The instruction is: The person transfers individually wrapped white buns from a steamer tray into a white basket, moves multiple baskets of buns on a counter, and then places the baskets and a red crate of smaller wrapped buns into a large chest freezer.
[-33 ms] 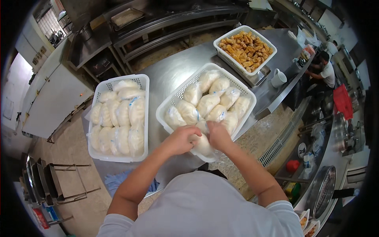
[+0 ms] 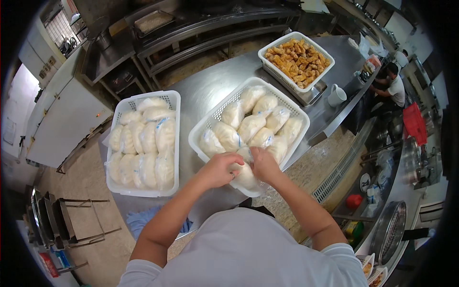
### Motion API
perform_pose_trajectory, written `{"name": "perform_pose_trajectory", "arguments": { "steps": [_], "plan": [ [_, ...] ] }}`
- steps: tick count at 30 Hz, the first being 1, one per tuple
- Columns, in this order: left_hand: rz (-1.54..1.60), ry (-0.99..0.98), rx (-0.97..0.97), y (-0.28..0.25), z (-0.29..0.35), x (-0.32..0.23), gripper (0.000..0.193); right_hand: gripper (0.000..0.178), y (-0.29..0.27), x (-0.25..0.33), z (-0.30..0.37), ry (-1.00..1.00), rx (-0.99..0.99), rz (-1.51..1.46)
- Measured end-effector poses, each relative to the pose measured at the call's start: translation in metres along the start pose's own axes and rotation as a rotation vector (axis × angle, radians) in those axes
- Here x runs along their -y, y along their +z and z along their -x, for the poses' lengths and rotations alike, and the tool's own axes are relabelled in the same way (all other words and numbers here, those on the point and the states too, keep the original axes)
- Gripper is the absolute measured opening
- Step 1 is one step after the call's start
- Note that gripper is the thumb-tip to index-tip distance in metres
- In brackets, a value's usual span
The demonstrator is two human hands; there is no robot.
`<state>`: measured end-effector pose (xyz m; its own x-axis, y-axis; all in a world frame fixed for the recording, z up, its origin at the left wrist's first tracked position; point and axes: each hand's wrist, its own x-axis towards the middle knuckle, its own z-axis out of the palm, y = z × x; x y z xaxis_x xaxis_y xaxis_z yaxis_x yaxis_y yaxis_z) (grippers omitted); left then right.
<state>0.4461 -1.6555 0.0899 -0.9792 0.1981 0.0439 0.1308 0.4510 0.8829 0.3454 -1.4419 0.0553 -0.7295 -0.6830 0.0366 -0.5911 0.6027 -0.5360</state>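
A white perforated basket [image 2: 195,135] in front of me holds several clear plastic bags packed with pale, rounded food that looks like dough or buns. At its near corner lies one such bag [image 2: 246,178], with both my hands over it. My left hand [image 2: 221,169] has its fingers curled in on the bag's left side. Close beside it, my right hand [image 2: 264,164] pinches the bag's upper right part, its fingertips partly hidden. To the left stands a second white basket [image 2: 176,143], filled with similar bags in rows.
The baskets stand on a steel table [image 2: 201,88]. Farther right are a basket of golden-brown fried pieces [image 2: 299,62] over a metal tray and a white mug [image 2: 337,95]. A blue cloth [image 2: 143,219] lies at the near edge. Another person [image 2: 393,86] crouches at the right.
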Motion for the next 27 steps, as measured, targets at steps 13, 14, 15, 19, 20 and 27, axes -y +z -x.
{"name": "perform_pose_trajectory", "arguments": {
  "steps": [13,14,15,19,20,27],
  "plan": [
    [-0.045,0.027,-0.227,0.023,0.011,0.029,0.029,0.055,-0.026,0.037,0.015,-0.067,-0.113,0.084],
    [-0.081,0.05,-0.273,0.028,0.016,0.023,0.029,0.056,-0.038,0.033,0.009,-0.052,-0.18,0.088],
    [-0.117,0.072,-0.322,0.032,0.019,0.018,0.03,0.058,-0.035,0.016,0.005,-0.035,-0.162,0.213],
    [-0.159,0.106,-0.409,0.047,0.022,0.021,0.034,0.068,-0.024,-0.023,-0.022,0.026,-0.041,0.384],
    [-0.202,0.129,-0.454,0.051,0.027,0.022,0.036,0.07,-0.034,-0.012,-0.03,0.048,0.019,0.315],
    [-0.364,0.029,-0.536,0.069,0.033,0.006,0.041,0.085,-0.013,-0.035,-0.086,-0.094,0.05,0.312]
  ]
}}
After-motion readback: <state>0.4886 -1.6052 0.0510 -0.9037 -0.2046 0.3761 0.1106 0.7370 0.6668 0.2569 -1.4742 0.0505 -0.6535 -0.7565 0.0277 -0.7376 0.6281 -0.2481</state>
